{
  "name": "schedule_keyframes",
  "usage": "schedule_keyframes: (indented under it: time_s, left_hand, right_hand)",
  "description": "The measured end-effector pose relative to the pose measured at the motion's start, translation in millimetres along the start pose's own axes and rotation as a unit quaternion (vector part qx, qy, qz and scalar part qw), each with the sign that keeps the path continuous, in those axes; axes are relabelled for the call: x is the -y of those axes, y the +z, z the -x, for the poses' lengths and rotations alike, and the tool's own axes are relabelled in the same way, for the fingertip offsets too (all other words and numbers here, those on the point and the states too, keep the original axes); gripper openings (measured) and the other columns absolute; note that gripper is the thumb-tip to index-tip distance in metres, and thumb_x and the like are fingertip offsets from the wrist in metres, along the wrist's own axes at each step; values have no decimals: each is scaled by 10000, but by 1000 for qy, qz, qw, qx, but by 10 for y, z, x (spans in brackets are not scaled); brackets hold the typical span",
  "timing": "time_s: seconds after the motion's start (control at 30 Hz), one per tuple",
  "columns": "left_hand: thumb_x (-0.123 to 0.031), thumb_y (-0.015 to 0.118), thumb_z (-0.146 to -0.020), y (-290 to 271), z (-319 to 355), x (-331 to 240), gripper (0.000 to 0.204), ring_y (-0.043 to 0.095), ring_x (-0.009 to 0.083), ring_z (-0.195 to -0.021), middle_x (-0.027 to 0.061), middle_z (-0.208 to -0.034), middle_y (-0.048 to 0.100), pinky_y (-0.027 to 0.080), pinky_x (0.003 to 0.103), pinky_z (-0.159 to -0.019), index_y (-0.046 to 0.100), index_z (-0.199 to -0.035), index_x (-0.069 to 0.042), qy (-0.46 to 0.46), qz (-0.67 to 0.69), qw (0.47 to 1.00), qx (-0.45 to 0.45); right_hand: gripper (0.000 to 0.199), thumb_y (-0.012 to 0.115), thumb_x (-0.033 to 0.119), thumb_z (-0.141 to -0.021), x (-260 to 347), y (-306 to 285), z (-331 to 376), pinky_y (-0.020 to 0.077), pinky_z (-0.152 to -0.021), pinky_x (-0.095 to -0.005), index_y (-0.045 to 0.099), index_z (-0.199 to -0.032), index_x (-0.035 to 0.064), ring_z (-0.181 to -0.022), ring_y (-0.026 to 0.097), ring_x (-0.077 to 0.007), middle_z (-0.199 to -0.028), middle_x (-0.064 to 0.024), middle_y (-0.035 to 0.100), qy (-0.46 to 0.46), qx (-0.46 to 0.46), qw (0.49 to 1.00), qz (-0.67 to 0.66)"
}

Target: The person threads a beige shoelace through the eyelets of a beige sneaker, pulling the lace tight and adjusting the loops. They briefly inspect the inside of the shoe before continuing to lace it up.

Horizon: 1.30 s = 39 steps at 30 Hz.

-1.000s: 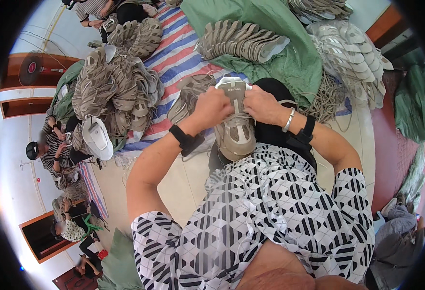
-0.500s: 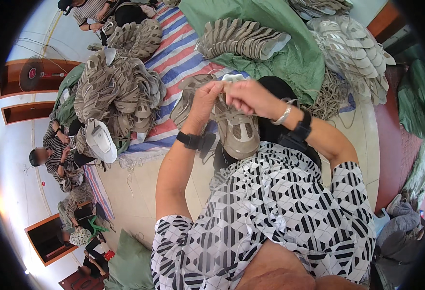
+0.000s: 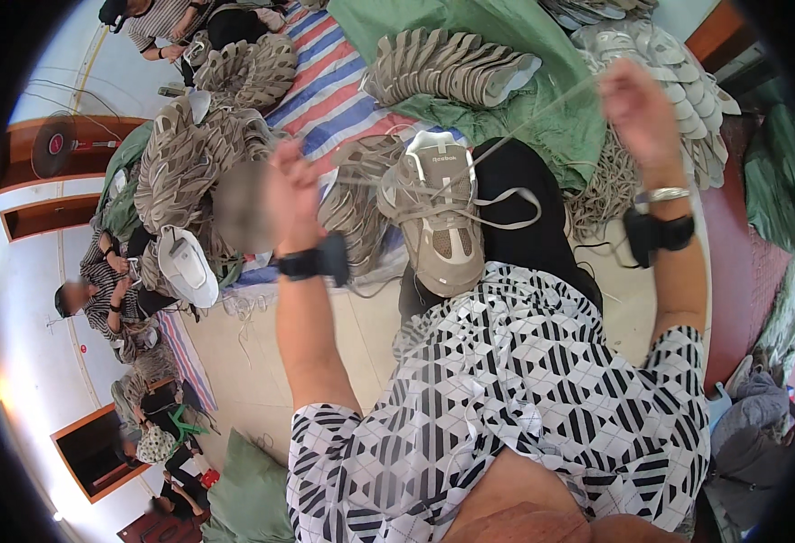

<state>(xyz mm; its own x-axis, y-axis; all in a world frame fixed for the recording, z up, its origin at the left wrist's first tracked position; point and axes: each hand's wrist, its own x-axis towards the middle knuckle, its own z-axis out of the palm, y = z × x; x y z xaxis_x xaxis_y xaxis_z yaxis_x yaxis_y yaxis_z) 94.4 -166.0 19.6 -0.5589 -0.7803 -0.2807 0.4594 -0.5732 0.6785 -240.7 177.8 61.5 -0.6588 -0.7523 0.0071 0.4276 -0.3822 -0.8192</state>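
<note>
A beige shoe upper (image 3: pixel 450 249) rests on my lap, toe toward me, its white-lined collar at the far end. A flat beige shoelace (image 3: pixel 542 115) runs from its eyelets, pulled taut up to my right hand (image 3: pixel 637 113), which is closed around it at the upper right. Off to the left of the shoe, my left hand (image 3: pixel 292 195) is raised and smeared by motion. Another stretch of lace reaches from the shoe to its curled fingers. A loose loop of lace curls at the shoe's right side, over my dark trouser leg (image 3: pixel 524 185).
More uppers (image 3: pixel 357 204) lie just beyond the shoe on a striped sheet (image 3: pixel 320 100). Large piles of uppers (image 3: pixel 203 172) stand left, with a row (image 3: pixel 447 68) on green cloth (image 3: pixel 542 136) ahead. A bundle of laces (image 3: pixel 607 185) lies right. Other people (image 3: pixel 108 281) sit at the left.
My hands were close together above the shoe. They have swept apart, left hand to the left, right hand up and right, drawing the lace taut and uncovering the shoe.
</note>
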Motion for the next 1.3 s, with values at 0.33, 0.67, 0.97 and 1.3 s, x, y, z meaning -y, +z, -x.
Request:
schedule_keyframes:
  time_s: [0.33,0.67,0.97,1.3]
  left_hand:
    - [-276,519,-949,-101,592,56,274,390,60,-481,-28,-552,453,305,234,-419,683,-928,-57,5,-414,905,97]
    - [-152,587,-753,961,1262,1240,20,559,160,-652,-35,-613,547,403,317,-622,592,-749,-133,313,-726,222,571]
    - [-188,595,-757,1024,830,1261,44,574,149,-694,-24,-641,566,387,308,-674,582,-721,-166,348,-811,44,468]
    - [-153,649,-707,892,997,585,74,572,192,-768,-3,-784,580,429,341,-659,635,-780,-152,302,-845,187,399]
  right_hand:
    - [146,549,140,-918,-413,-1331,286,490,-661,-254,592,-927,1,-793,585,-136,-900,-98,636,51,-151,987,-27]
    - [275,490,252,-949,-1312,443,163,407,-378,-188,605,-845,25,-467,571,-79,-813,-34,649,176,135,925,308]
    - [295,475,273,-968,-1421,445,120,363,-313,-208,575,-852,20,-381,531,-99,-703,-63,628,196,163,895,367]
    - [269,472,254,-975,-1474,281,11,317,-298,-176,576,-890,21,-338,433,-46,-603,-49,584,256,154,922,244]
